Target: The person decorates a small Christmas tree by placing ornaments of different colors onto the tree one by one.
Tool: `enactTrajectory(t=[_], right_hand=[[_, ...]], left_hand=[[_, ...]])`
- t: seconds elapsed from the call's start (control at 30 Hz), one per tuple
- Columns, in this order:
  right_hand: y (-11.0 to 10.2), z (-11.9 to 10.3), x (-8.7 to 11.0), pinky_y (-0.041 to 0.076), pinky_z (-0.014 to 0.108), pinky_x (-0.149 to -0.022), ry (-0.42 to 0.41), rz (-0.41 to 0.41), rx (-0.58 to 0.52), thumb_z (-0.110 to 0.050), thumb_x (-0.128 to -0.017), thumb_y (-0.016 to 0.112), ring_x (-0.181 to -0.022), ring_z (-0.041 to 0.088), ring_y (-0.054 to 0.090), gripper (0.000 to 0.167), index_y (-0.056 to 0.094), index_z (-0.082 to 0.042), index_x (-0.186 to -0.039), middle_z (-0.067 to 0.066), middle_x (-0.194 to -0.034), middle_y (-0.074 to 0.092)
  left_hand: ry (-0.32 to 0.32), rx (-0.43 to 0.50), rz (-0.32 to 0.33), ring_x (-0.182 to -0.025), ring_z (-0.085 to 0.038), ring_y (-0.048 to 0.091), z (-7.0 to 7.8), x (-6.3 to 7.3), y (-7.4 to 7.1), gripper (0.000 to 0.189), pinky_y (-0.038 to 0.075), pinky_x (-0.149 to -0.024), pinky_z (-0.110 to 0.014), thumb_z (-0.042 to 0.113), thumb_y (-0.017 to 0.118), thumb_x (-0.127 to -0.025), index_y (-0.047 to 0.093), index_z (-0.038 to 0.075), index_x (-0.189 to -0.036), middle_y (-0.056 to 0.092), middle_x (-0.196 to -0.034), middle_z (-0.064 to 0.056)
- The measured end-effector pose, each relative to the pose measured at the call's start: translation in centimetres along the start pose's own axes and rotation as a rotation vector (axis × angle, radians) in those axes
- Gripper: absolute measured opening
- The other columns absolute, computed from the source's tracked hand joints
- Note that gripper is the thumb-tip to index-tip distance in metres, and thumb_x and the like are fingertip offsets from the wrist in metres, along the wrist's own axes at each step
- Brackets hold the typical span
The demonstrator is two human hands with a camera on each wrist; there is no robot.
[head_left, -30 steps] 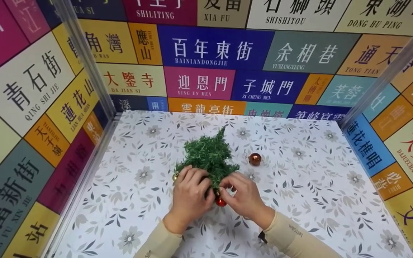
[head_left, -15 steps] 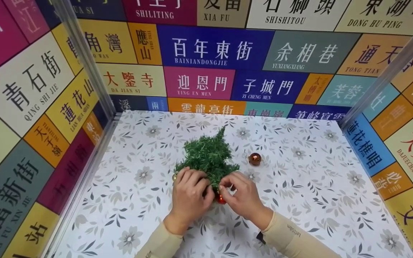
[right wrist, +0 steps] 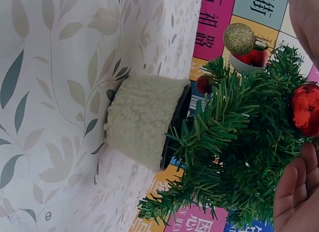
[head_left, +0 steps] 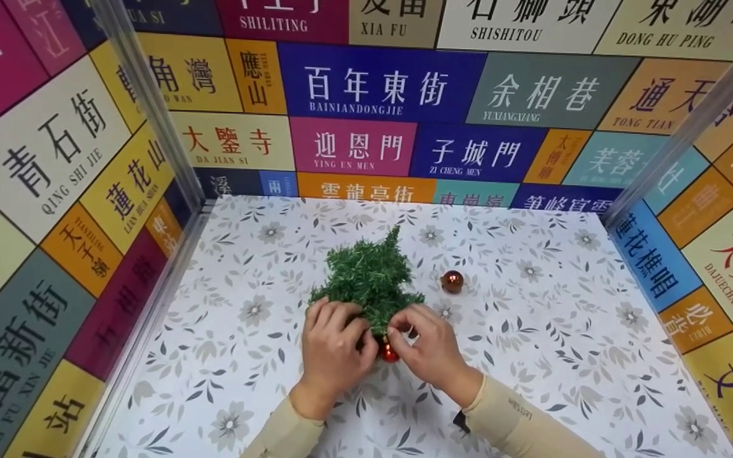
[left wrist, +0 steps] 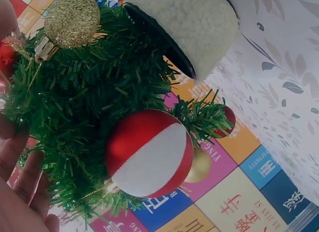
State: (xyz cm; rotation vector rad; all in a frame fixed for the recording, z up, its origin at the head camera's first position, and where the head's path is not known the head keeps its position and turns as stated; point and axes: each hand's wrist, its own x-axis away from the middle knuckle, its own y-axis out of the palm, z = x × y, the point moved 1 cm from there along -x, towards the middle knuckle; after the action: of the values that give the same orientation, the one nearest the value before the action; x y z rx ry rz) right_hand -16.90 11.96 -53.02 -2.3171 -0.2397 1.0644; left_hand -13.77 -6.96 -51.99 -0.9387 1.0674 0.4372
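Both hands meet at the near branches of the little tree (head_left: 371, 280): the left hand (head_left: 335, 353) grips foliage, the right hand (head_left: 433, 348) seems to pinch the red bauble (head_left: 390, 353) between them. A copper bauble (head_left: 452, 281) lies beyond the right hand.

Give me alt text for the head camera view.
Two hands work at the near branches of a small green tree on a floral table; the left hand and right hand meet at a red bauble. Another bauble lies alone to the right.
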Motion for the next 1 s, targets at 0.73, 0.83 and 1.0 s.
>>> enactTrajectory(t=[0.73, 0.83, 1.0], right_hand=[[0.06, 0.15, 0.1, 0.049, 0.022, -0.059, 0.026, 0.031, 0.019, -0.008, -0.087, 0.07, -0.072, 0.005, 0.055, 0.017, 0.064, -0.023, -0.088, -0.015, -0.084, 0.056], [0.08, 0.29, 0.25, 0.048, 0.023, -0.058, 0.056, 0.038, 0.005, -0.008, -0.087, 0.069, -0.069, 0.004, 0.055, 0.017, 0.064, -0.024, -0.088, -0.015, -0.083, 0.056], [0.09, 0.44, 0.38, 0.046, 0.022, -0.054, 0.134, 0.024, -0.011, -0.009, -0.088, 0.07, -0.063, 0.003, 0.052, 0.018, 0.064, -0.027, -0.087, -0.017, -0.078, 0.055]], left_hand=[[0.052, 0.02, -0.062, -0.094, -0.027, 0.062, -0.4, -0.16, -0.08, 0.011, 0.039, -0.101, -0.05, 0.017, 0.068, -0.082, 0.07, 0.016, -0.072, 0.068, -0.099, -0.004], [0.062, 0.033, -0.064, -0.095, -0.026, 0.062, -0.34, -0.35, -0.05, 0.01, 0.04, -0.101, -0.049, 0.018, 0.07, -0.081, 0.07, 0.016, -0.071, 0.068, -0.099, -0.004], [0.057, 0.041, -0.061, -0.094, -0.026, 0.062, -0.24, -0.46, 0.04, 0.009, 0.041, -0.1, -0.049, 0.017, 0.072, -0.08, 0.071, 0.016, -0.071, 0.068, -0.098, -0.004]])
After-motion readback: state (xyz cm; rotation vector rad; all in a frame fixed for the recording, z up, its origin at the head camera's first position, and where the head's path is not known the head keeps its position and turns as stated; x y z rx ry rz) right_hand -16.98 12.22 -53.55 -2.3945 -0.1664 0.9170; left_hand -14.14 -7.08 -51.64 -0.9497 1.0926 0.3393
